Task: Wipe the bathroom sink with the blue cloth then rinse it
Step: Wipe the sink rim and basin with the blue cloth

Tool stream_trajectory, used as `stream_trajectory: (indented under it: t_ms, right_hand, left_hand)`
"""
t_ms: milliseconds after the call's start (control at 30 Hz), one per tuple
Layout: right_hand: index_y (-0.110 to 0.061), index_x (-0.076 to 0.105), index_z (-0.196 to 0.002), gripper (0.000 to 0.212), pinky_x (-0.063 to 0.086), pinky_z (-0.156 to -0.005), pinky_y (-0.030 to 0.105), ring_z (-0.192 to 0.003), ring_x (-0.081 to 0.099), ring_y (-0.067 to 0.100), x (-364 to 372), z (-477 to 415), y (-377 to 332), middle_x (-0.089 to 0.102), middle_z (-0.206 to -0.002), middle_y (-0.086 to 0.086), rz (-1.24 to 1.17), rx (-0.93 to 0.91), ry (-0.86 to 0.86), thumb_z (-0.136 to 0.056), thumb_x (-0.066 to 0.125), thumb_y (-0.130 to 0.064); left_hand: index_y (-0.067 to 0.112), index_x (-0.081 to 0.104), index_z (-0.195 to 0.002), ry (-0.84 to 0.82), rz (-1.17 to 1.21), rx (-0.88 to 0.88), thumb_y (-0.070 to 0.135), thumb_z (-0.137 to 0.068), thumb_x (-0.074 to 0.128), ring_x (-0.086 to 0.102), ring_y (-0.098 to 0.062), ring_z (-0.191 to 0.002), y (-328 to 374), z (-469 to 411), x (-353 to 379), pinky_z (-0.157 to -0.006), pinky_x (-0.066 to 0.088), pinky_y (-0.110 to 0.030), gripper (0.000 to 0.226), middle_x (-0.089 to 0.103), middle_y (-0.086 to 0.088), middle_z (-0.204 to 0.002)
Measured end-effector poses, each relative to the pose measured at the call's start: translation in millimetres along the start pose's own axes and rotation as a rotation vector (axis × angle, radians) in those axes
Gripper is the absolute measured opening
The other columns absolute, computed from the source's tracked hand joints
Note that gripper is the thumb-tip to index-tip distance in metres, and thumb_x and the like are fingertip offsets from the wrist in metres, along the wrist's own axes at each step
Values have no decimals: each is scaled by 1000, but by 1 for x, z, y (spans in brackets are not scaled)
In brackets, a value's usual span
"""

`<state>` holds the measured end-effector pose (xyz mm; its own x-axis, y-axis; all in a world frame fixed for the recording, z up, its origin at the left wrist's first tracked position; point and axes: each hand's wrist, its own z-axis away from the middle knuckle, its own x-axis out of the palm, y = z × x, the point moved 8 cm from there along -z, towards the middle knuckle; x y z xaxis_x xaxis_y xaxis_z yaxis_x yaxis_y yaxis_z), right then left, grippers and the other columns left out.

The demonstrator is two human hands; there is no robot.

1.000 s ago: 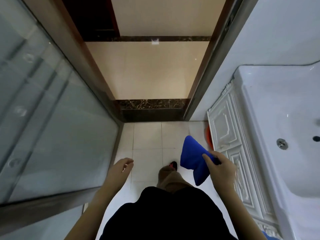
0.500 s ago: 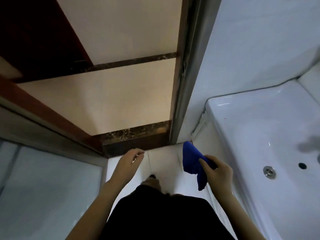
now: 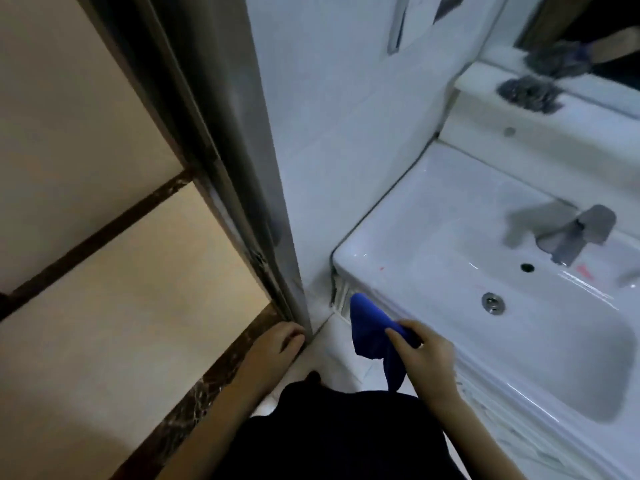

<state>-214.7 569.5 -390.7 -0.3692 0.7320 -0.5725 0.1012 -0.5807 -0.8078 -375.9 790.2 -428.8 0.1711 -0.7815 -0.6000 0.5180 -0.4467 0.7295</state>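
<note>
The white bathroom sink (image 3: 408,237) fills the right side, with a metal drain (image 3: 492,302), an overflow hole (image 3: 527,267) and a grey faucet (image 3: 578,233) at its back. My right hand (image 3: 422,355) holds a folded blue cloth (image 3: 369,327) just in front of the sink's near left corner, the cloth hanging below the rim. My left hand (image 3: 278,342) hangs empty near the foot of the metal door frame (image 3: 242,168), fingers loosely curled.
A white tiled wall (image 3: 346,116) stands left of the sink. A grey steel scourer (image 3: 526,91) lies on the ledge behind the sink, under a mirror. Beige floor tiles with dark marble strips (image 3: 194,396) lie beyond the doorway at left.
The view has swung right, bringing the sink and faucet into sight and losing the glass panel. My right hand with the cloth has come closer to the sink's front corner.
</note>
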Motion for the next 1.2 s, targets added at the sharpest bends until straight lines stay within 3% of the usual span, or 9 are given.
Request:
stream_trajectory:
  t_ms: [133,300,400,567,700,900,967,1200]
  right_hand:
    - [-26,73,-84,6,51,-74,25,-78,65,5,-19,-1,-6,72,-80,-13,-67,157,167,-81,73,-21]
    - [-38,68,-75,20,46,-67,11,-77,62,-2,-42,2,-16,68,-77,-25,-106,227,324,-81,71,-19]
    - [-39,68,-75,19,48,-68,14,-78,61,-3,-46,-3,-16,68,-74,-22,-105,275,342,-81,71,-21]
    - [-29,73,-83,10,50,-68,14,-79,64,-4,-63,-26,-7,70,-79,-22,-160,288,330,-83,69,-19]
    - [-22,74,-87,6,54,-68,16,-79,67,2,-74,-58,34,73,-82,-13,-228,329,326,-84,71,-18]
    - [-12,72,-97,12,53,-79,29,-84,64,16,-71,-100,121,69,-86,-4,-116,462,307,-88,67,-19]
    - [-10,72,-98,15,50,-77,25,-85,63,17,-71,-109,137,70,-89,0,-97,472,282,-89,65,-19]
    - [-8,68,-93,12,38,-58,16,-79,55,19,-54,-134,171,64,-85,4,150,486,-26,-89,60,-17]
  left_hand:
    - [31,61,-102,-175,19,156,25,-98,51,58,6,-90,40,-55,4,-78,46,-19,12,65,7,-103]
    - [22,58,-125,-281,-74,336,25,-98,51,56,-5,-110,87,-95,29,-94,43,-21,28,59,7,-121]
    - [22,53,-130,-273,-195,418,27,-97,50,51,-11,-118,103,-121,44,-99,42,-26,34,55,5,-128]
    - [20,45,-140,-229,-225,403,25,-98,51,45,-14,-129,108,-158,63,-109,41,-33,43,45,1,-143]
    - [14,47,-140,-162,-339,394,24,-96,53,40,-20,-136,96,-187,75,-114,34,-35,45,46,-4,-145]
    - [7,64,-118,-111,-506,450,34,-90,54,55,-29,-120,60,-221,95,-105,39,-39,40,63,-11,-124]
    - [7,69,-107,-96,-503,484,39,-90,47,60,-26,-108,55,-222,97,-99,44,-39,42,68,-8,-112]
    - [11,66,-114,-112,-538,458,43,-94,37,59,-21,-111,54,-217,100,-102,42,-38,48,68,-4,-115]
